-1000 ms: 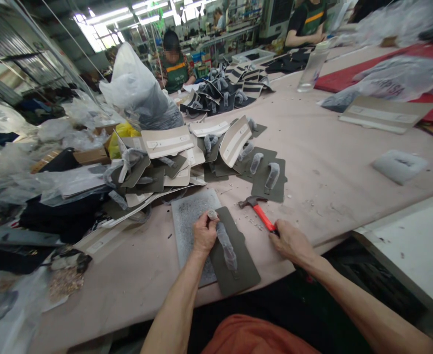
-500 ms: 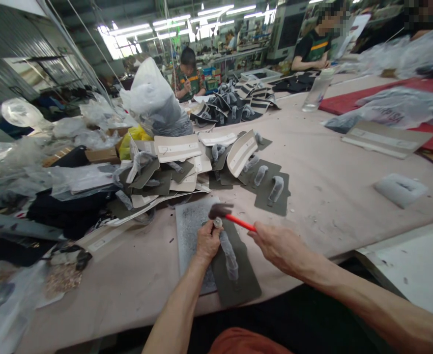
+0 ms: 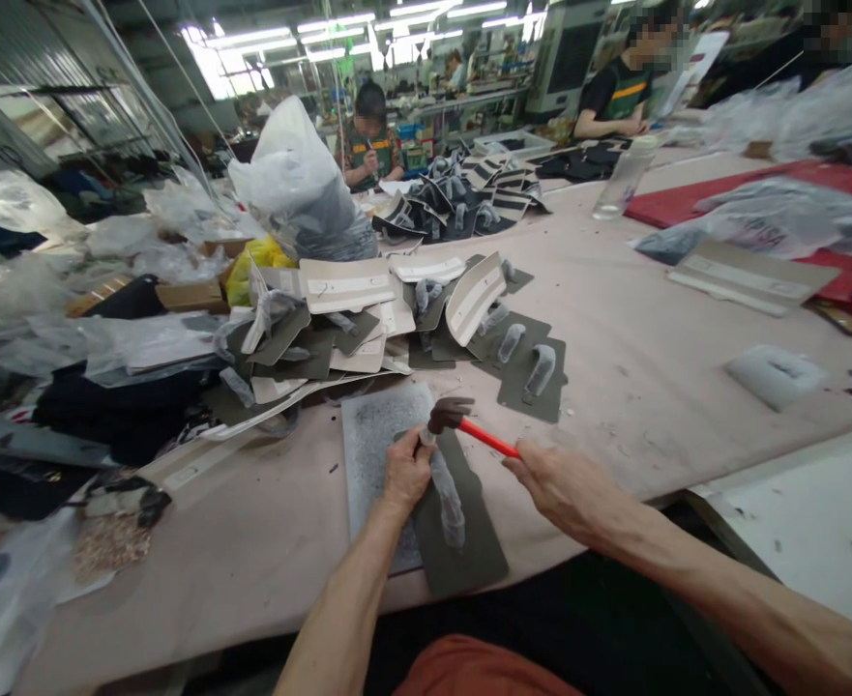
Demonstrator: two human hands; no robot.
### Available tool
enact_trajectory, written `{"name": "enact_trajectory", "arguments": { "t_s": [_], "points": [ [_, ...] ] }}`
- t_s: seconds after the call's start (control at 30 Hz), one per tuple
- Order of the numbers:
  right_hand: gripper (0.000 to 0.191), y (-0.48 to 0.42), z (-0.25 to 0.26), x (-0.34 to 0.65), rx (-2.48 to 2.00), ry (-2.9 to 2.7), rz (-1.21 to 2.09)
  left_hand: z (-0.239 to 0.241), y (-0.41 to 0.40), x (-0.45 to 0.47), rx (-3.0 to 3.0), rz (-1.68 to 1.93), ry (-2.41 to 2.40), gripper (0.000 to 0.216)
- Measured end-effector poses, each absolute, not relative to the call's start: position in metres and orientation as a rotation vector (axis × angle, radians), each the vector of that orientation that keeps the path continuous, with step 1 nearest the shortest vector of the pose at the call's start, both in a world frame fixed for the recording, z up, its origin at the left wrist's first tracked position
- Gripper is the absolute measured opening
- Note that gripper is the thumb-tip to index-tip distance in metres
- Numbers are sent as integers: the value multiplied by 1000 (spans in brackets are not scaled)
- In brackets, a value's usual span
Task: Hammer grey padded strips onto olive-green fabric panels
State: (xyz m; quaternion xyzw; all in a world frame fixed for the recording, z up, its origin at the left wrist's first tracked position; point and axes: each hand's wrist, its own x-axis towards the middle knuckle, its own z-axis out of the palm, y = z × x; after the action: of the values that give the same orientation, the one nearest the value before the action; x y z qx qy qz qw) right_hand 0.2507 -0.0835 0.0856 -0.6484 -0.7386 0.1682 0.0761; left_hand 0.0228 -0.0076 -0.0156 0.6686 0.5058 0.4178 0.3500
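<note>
A claw hammer [image 3: 482, 432] with a red handle and dark head is gripped in my right hand [image 3: 562, 491]. Its head is beside a small pale round-topped piece [image 3: 426, 438], which the closed fingers of my left hand [image 3: 405, 471] pinch; its kind is not clear. Under my left hand lies a dark olive panel [image 3: 473, 556], with a plastic-wrapped handle [image 3: 448, 503] running along it. The panel partly covers a speckled grey slab [image 3: 367, 454]. My left fingertips and the far end of the wrapped handle partly hide each other.
Several olive and cream panels with wrapped handles [image 3: 345, 287] are heaped beyond the slab. Plastic bags [image 3: 295, 184] crowd the left. A white block [image 3: 775, 375], a loose panel [image 3: 751, 275] and a bottle [image 3: 625, 179] stand right. Co-workers [image 3: 369, 145] sit across the table.
The hammer head and my right hand have shifted slightly to the right. My left hand still pinches the pale piece over the panel. The whole view has drifted a little.
</note>
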Motion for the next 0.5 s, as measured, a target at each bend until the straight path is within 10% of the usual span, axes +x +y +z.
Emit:
{"name": "enact_trajectory", "arguments": {
  "t_s": [0.3, 0.5],
  "points": [
    [29, -87, 21, 270, -2207, -2031, 449, -12, -8, 24, 1692, 1110, 1325, 16],
    [42, -78, 50, 204, -1198, -2540, 262, -12, -8, 23, 1615, 1098, 1339, 20]
  ]
}}
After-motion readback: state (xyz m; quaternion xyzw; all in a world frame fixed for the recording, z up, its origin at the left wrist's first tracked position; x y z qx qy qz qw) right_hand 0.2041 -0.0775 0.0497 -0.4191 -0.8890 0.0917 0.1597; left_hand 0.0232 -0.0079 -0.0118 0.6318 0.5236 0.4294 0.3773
